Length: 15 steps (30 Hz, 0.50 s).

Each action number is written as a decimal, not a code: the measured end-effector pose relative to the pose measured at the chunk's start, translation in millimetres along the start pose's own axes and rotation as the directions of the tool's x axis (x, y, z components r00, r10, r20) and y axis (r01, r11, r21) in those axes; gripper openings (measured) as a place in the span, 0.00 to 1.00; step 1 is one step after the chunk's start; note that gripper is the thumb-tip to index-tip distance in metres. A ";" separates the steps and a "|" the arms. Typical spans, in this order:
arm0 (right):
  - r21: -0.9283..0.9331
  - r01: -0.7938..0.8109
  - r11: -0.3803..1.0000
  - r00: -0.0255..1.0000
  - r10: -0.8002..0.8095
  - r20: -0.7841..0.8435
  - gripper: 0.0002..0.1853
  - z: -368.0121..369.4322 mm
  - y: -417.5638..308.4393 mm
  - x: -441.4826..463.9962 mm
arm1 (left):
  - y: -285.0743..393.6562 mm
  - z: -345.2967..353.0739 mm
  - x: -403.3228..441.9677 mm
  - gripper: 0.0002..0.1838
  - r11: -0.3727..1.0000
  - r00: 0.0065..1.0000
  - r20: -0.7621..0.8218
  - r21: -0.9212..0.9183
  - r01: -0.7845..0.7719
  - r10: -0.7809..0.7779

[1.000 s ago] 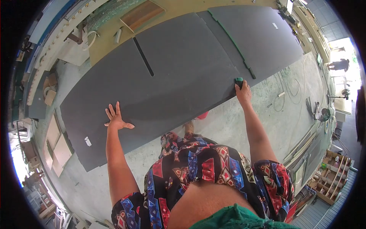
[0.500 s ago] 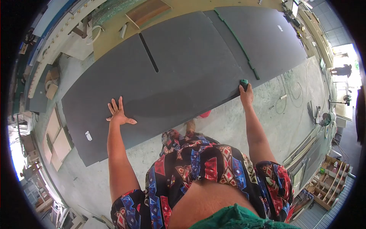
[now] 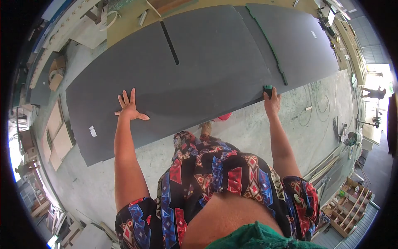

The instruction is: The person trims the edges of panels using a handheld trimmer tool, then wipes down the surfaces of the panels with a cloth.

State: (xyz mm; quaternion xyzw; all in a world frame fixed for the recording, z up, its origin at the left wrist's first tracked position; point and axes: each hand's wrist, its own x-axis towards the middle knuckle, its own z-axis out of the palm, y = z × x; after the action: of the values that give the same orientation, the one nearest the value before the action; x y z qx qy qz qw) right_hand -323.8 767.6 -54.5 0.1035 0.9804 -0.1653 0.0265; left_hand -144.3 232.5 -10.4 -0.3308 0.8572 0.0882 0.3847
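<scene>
A large dark grey panel (image 3: 207, 62) lies in front of me, with a narrow slot (image 3: 170, 42) cut into its far side. My left hand (image 3: 129, 108) rests flat on its left part, fingers spread. At the near edge on the right, my right hand (image 3: 272, 101) is closed around a small dark green block (image 3: 268, 90), which touches the panel's edge. Beyond that hand, a long thin strip with a green edge (image 3: 267, 43) lies across the grey surface. A white label (image 3: 93, 131) is stuck near the panel's left end.
Below the panel is a concrete floor (image 3: 232, 133) with a loose cable (image 3: 309, 108) on the right. Wooden boards (image 3: 58, 137) lean at the left. A compartmented wooden box (image 3: 348, 207) stands at lower right. A person (image 3: 374, 93) is far off at the right.
The panel sits higher in view as the camera has shifted. My left hand still lies flat on it. My right hand, still gripping the block, has tilted slightly at the edge.
</scene>
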 end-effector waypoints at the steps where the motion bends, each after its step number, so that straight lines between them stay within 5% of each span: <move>1: -0.006 0.017 1.000 1.000 -0.017 -0.005 0.34 -0.7 -1.0 -4.8 | -1.1 1.6 2.2 0.82 1.000 1.000 -0.014 -0.004 -0.010 0.010; 15: 0.161 0.251 0.954 0.958 -0.268 0.098 0.33 26.4 -30.3 -74.1 | 1.4 -0.8 -0.8 0.81 1.000 1.000 0.009 0.019 0.023 -0.023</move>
State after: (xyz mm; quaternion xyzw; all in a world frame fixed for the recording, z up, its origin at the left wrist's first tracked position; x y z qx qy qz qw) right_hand -257.4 716.5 -63.4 -0.0347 0.9673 -0.2451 0.0551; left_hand -145.2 233.7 -9.5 -0.3366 0.8523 0.0772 0.3928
